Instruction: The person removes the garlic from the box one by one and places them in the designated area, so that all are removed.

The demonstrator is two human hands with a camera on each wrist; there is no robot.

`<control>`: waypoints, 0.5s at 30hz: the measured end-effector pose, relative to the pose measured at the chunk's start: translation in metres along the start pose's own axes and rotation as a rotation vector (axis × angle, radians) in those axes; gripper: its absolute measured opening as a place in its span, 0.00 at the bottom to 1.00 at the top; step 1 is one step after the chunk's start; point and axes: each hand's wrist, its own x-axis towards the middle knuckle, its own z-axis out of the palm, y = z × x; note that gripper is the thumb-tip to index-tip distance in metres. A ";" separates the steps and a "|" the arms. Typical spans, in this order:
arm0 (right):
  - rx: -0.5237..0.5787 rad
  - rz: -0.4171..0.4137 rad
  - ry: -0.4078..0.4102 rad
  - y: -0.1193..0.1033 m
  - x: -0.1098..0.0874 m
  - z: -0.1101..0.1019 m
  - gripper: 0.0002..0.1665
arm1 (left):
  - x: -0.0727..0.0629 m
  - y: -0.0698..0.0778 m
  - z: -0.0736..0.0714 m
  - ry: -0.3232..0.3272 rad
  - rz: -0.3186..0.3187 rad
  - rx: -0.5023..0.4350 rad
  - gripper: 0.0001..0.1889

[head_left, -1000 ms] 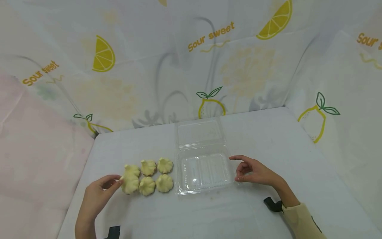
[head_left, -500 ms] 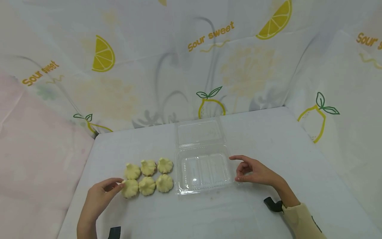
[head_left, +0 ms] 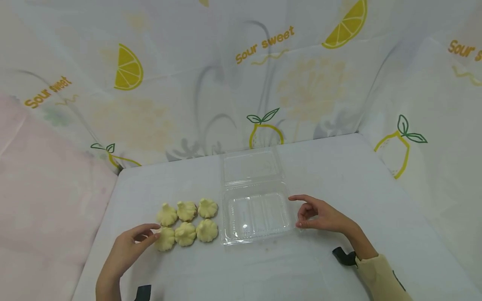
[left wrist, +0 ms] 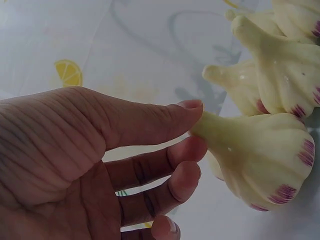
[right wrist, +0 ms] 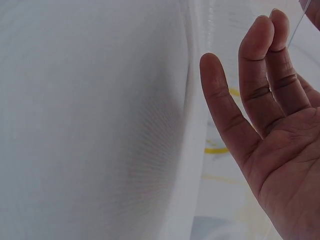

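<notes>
Garlic bulbs with purple-streaked ends lie in two short rows on the white table. My left hand [head_left: 126, 251] is at the front-left garlic bulb [head_left: 165, 239]; the left wrist view shows thumb and forefinger pinching the stem of this bulb [left wrist: 265, 157]. Right of the rows lies a clear plastic container [head_left: 260, 213] with its lid [head_left: 252, 167] folded back. My right hand [head_left: 320, 215] rests at the container's right edge, forefinger and thumb spread along the rim. In the right wrist view, the other fingers of my right hand [right wrist: 280, 120] are loosely bent, holding nothing.
More garlic bulbs [head_left: 185, 234] stand between my left hand and the container. A white table [head_left: 241, 276] runs up to a lemon-print cloth [head_left: 180, 104] behind. Black straps or mounts [head_left: 343, 256] show at both wrists.
The front-left garlic bulb has come down toward the near side and now sits in line with its row. My left hand has shifted slightly right. The right hand stays at the container.
</notes>
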 end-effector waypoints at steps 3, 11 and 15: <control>-0.005 0.005 -0.002 0.001 0.000 0.000 0.41 | 0.000 0.000 -0.002 -0.015 -0.005 -0.003 0.19; -0.023 0.017 0.012 0.000 -0.002 -0.004 0.44 | -0.003 0.001 -0.010 -0.019 0.017 -0.002 0.19; -0.062 0.036 0.031 -0.004 -0.005 -0.010 0.42 | -0.001 0.002 -0.016 0.008 0.070 0.015 0.18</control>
